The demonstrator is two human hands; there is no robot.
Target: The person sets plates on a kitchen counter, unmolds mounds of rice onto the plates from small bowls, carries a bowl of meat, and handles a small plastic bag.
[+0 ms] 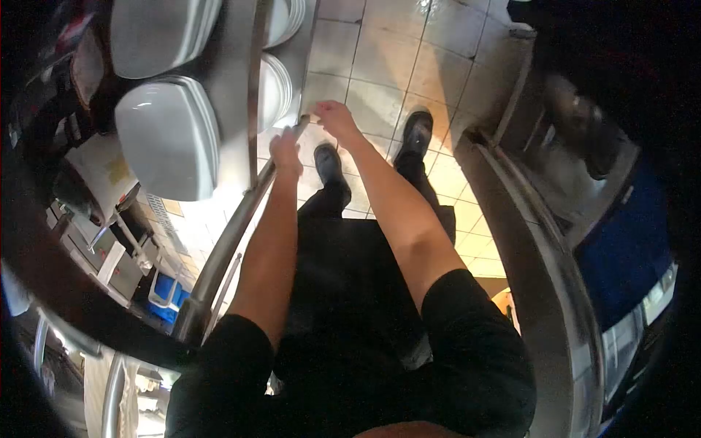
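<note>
My left hand is beside the edge of the metal plate shelf, close to the upper end of a metal rail. Its fingers are smeared by motion. Just to the right and a little higher is my right hand, fingers curled in. A small dark piece shows between the two hands; whether either one holds it is unclear. Stacks of white plates stand to the left, the nearest being a stack of rounded square plates, with smaller stacked plates nearer the hands. Neither hand touches the plates.
A grey tiled floor lies under my dark shoes. On the right runs a counter edge with a metal rail, and a dark blue panel beyond. A blue container is low on the left.
</note>
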